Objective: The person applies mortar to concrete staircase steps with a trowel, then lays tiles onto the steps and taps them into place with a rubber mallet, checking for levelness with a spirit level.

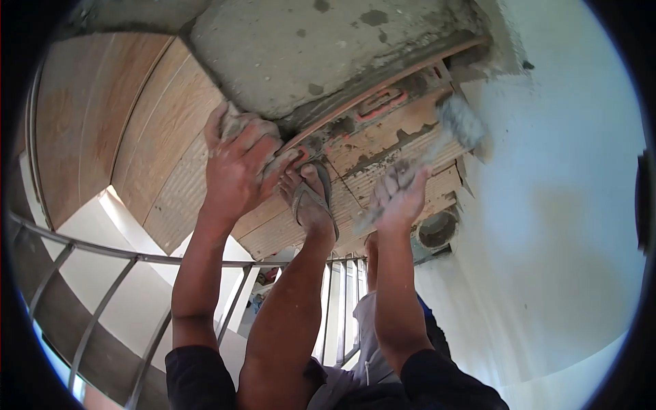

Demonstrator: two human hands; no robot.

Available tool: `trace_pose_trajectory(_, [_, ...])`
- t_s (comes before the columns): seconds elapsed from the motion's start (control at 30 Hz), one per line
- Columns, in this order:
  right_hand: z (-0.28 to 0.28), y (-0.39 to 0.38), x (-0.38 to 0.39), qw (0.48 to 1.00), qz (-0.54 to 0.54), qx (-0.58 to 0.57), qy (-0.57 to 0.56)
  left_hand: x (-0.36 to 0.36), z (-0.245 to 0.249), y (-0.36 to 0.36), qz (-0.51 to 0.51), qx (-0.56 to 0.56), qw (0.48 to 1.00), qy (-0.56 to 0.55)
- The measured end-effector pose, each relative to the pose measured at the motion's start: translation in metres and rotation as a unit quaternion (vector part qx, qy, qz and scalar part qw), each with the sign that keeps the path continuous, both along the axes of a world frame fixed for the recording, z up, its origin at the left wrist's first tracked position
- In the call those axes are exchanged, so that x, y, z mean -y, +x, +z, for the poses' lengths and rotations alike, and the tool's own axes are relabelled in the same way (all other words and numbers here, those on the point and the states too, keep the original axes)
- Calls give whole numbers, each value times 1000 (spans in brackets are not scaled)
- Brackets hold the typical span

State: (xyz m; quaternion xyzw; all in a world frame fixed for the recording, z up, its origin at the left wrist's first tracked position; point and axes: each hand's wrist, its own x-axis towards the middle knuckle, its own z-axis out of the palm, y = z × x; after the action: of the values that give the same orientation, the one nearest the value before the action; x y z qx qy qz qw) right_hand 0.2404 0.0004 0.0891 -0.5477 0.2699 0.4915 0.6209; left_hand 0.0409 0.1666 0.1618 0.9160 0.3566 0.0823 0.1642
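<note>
My right hand [398,195] is closed around the handle of a mallet. Grey mortar coats the mallet head [461,121], which is up near the wall and looks slightly blurred. A spirit level [383,102] with red-rimmed openings lies along the wood-look tile [396,130] of the step. My left hand [240,160] is at the level's near end, its dusty fingers curled over the tile edge and its thumb beside the level. What lies under those fingers is hidden. My sandalled foot [311,198] stands on the step just below the level.
Rough wet mortar [273,61] covers the surface beyond the step. Wood-look treads [137,116] fan out on the left, above a metal railing [157,259]. A pale wall [560,205] rises on the right. A round container [438,229] sits near its base.
</note>
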Motion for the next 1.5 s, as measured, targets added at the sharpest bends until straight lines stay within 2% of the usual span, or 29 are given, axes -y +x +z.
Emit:
trace_pose_trajectory(0.13, [-7,-15,45,998,47,-14,-38,4,0,-4,15,10,1000,-14])
trace_pose_trajectory(0.2, [-6,-18,55,996,23,-11,-90,-1,-1,-9,16,17,1000,-13])
trace_pose_trajectory(0.27, [-6,-15,60,996,33,6,-85,-8,-5,-16,-9,89,995,-44])
trace_pose_trajectory(0.4, [-10,-2,46,996,-76,52,11,-7,-5,-12,-10,108,993,-42])
trace_pose_trajectory(0.43, [-7,1,34,989,-120,66,46,-3,-2,-7,-3,75,997,-26])
trace_pose_trajectory(0.47, [-7,2,19,990,-119,66,46,0,0,-3,4,43,999,-11])
trace_pose_trajectory(0.53, [5,-7,-29,980,-183,53,58,-1,-3,-2,2,31,999,9])
trace_pose_trajectory(0.57, [18,-14,-48,981,-179,49,53,3,-4,-4,-1,17,1000,22])
trace_pose_trajectory(0.63, [40,-24,-77,996,-60,1,68,7,-6,-4,-1,17,1000,25])
trace_pose_trajectory(0.73, [23,-3,-42,992,-29,72,98,1,-7,-1,-5,27,999,42])
trace_pose_trajectory(0.8, [14,-7,-31,991,-41,79,101,5,-6,-2,-9,27,999,38])
trace_pose_trajectory(0.87, [8,-15,-50,973,-187,66,122,2,-3,-1,0,29,999,21])
trace_pose_trajectory(0.9, [15,-17,-69,971,-189,71,125,0,-3,0,-3,34,999,23])
trace_pose_trajectory(0.97, [38,-15,-106,991,-106,-74,-25,1,-4,0,-3,26,999,20])
trace_pose_trajectory(1.0, [33,-11,-92,991,-109,-71,-29,5,-3,-1,-6,28,999,15])
trace_pose_trajectory(1.07, [10,-6,-56,1000,10,1,29,1,-3,-1,-6,24,999,21])
trace_pose_trajectory(1.1, [4,-9,-42,1000,9,5,28,0,-2,-1,-8,27,999,21])
trace_pose_trajectory(1.17, [0,-12,-19,993,-38,29,110,1,0,0,-9,23,1000,2])
trace_pose_trajectory(1.2, [-4,-8,-25,992,-44,39,113,-1,-1,0,-15,33,999,5])
trace_pose_trajectory(1.27, [-15,-2,-42,959,-281,6,44,1,-3,-1,-12,25,1000,-5])
trace_pose_trajectory(1.3, [-8,-2,-70,958,-282,9,45,-1,-4,1,-14,28,1000,-4])
trace_pose_trajectory(1.37, [25,-8,-128,985,-157,1,-71,3,-2,0,-2,21,1000,3])
trace_pose_trajectory(1.4, [27,-2,-121,985,-158,2,-69,3,-1,2,-3,22,1000,4])
trace_pose_trajectory(1.47, [31,8,-93,995,-77,-2,-70,1,0,3,-8,14,1000,11])
trace_pose_trajectory(1.5, [28,4,-73,994,-78,2,-72,5,1,1,-10,18,1000,8])
